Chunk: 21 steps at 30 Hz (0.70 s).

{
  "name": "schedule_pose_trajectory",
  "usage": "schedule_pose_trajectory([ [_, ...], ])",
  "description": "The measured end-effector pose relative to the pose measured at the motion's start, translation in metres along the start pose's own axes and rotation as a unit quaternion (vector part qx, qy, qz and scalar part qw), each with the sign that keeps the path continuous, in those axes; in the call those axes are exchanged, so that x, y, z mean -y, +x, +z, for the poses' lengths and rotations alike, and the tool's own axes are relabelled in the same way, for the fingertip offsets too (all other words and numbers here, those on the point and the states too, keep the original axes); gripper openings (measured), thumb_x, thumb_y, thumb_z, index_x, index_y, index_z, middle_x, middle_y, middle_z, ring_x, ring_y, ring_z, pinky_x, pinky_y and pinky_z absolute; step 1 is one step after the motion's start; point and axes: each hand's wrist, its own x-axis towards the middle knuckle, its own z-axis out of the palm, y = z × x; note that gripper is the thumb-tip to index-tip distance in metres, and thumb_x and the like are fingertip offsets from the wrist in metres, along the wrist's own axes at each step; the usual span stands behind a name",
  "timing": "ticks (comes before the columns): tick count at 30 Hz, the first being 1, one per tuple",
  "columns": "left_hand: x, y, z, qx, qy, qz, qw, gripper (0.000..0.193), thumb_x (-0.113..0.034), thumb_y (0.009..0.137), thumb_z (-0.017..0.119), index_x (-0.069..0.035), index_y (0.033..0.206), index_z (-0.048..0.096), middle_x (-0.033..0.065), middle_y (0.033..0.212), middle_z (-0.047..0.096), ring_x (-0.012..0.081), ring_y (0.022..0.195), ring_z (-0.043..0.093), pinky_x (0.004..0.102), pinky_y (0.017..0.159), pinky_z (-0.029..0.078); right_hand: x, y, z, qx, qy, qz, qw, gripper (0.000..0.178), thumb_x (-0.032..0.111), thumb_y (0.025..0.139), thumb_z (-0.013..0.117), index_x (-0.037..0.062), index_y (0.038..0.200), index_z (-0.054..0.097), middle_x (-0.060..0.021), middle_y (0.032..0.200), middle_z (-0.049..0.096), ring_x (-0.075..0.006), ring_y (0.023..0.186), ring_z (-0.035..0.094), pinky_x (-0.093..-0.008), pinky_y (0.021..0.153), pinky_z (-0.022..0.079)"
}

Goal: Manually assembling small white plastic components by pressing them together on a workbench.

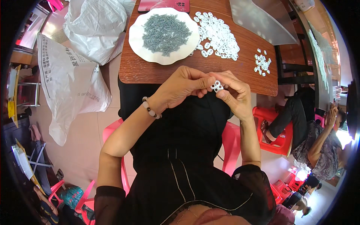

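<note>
My right hand (238, 95) pinches a small white plastic piece with round dark holes (216, 86) between thumb and fingers, just off the table's near edge. My left hand (183, 87), with a beaded bracelet on its wrist, is closed right beside that piece, thumb and fingertips pressed together. Whatever its fingers hold is too small or hidden to name. Beyond my hands, a scalloped white plate (137, 41) bears a heap of small grey metal pieces that look like screws (167, 34). To its right lies a large pile of small white plastic pieces with holes (221, 37).
A smaller group of white pieces (262, 63) lies toward the right of the brown wooden table (150, 73). A pink case (165, 4) sits behind the plate. White sacks (71, 86) stand on the floor at left. A red stool (275, 140) and a seated person (318, 150) are at right.
</note>
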Motion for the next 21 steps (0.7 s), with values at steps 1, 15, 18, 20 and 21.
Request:
schedule_pose_trajectory([
  [1,0.0002,-0.0001,-0.0001,0.000,0.000,0.000,1.000,0.028,-0.030,0.085,0.071,-0.003,0.086,0.070,0.0006,0.072,0.063,0.0056,0.062,0.054,0.0183,0.057,0.045,-0.0010,-0.0004,0.0010,0.001,0.000,0.000,1.000,0.038,0.016,0.080,0.072,0.0043,0.116,0.065,-0.0074,0.104,0.066,-0.0152,0.090,0.053,-0.0266,0.077,0.042],
  [15,0.0047,0.0019,0.0001,0.014,0.040,-0.020,0.999,0.029,-0.031,0.086,0.070,-0.002,0.083,0.070,0.0013,0.070,0.063,0.0059,0.061,0.054,0.0184,0.055,0.044,-0.0035,-0.0080,0.0045,-0.056,-0.083,-0.037,0.994,0.034,0.014,0.074,0.075,0.0043,0.106,0.068,-0.0049,0.092,0.068,-0.0150,0.077,0.051,-0.0281,0.075,0.043],
  [18,0.0053,0.0011,-0.0001,0.014,0.044,-0.003,0.999,0.025,-0.027,0.087,0.069,-0.002,0.089,0.070,0.0023,0.075,0.065,0.0058,0.062,0.055,0.0198,0.056,0.045,-0.0081,-0.0089,0.0072,-0.064,-0.087,-0.036,0.994,0.035,0.015,0.074,0.076,0.0045,0.107,0.068,-0.0046,0.093,0.067,-0.0151,0.077,0.050,-0.0277,0.074,0.043],
  [20,0.0045,0.0011,0.0012,0.010,0.049,-0.001,0.999,0.025,-0.027,0.087,0.069,-0.002,0.087,0.070,0.0021,0.075,0.065,0.0057,0.062,0.055,0.0195,0.056,0.045,-0.0084,-0.0097,0.0081,-0.065,-0.083,-0.030,0.994,0.035,0.015,0.074,0.076,0.0045,0.107,0.068,-0.0044,0.093,0.067,-0.0152,0.077,0.050,-0.0274,0.074,0.043],
  [21,0.0040,0.0009,0.0018,0.007,0.055,0.001,0.998,0.025,-0.026,0.086,0.069,-0.001,0.086,0.070,0.0019,0.074,0.065,0.0056,0.062,0.055,0.0192,0.055,0.044,-0.0085,-0.0099,0.0085,-0.066,-0.079,-0.024,0.994,0.036,0.015,0.074,0.075,0.0045,0.107,0.067,-0.0042,0.094,0.067,-0.0152,0.076,0.050,-0.0272,0.074,0.043],
])
